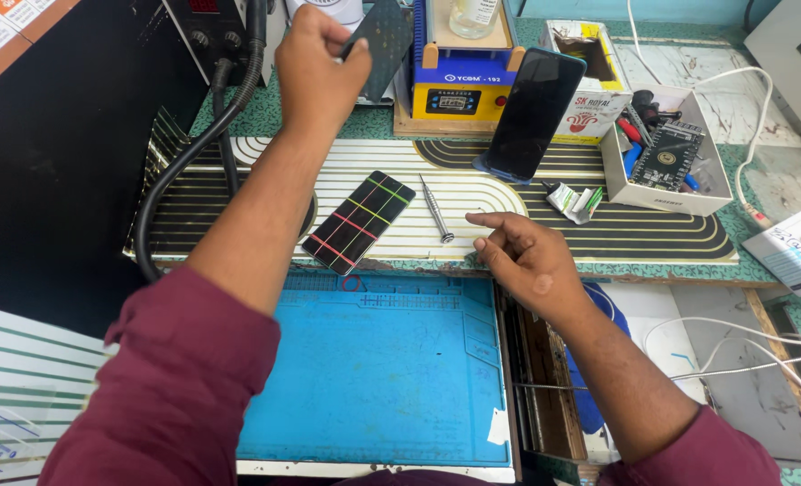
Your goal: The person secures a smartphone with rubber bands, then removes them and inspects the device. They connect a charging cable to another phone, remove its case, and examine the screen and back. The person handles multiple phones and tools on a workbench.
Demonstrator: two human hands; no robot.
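My left hand is stretched out to the back of the bench and grips a dark flat phone panel by its lower edge, holding it tilted in the air. My right hand hovers low over the striped bench edge, fingers loosely apart and empty, its index finger pointing left toward a slim metal screwdriver. A black phone screen with coloured lines lies flat between my arms. A blue work mat lies in front of me.
A smartphone leans upright against a blue and yellow heating machine. A white box of tools and a circuit board stands at right. A black hose curves from a station at back left. White cables trail at right.
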